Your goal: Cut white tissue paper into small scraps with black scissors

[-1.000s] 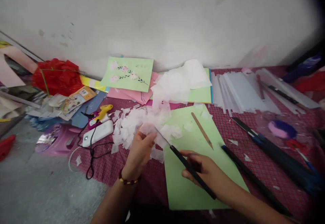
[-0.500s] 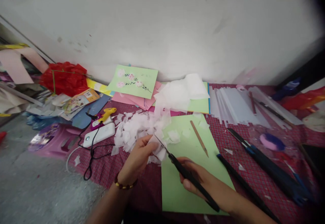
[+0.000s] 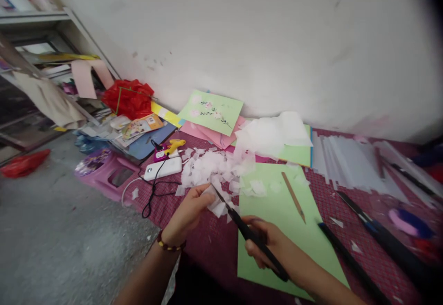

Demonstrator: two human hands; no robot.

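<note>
You have only 1 view, from the camera on your head. It looks forward and down, tilted so the white wall slants across the top. Your left hand and right hand sit close below the lens, at the bottom edge. The red checked cloth runs away to the right; the grey floor fills the lower left.
</note>
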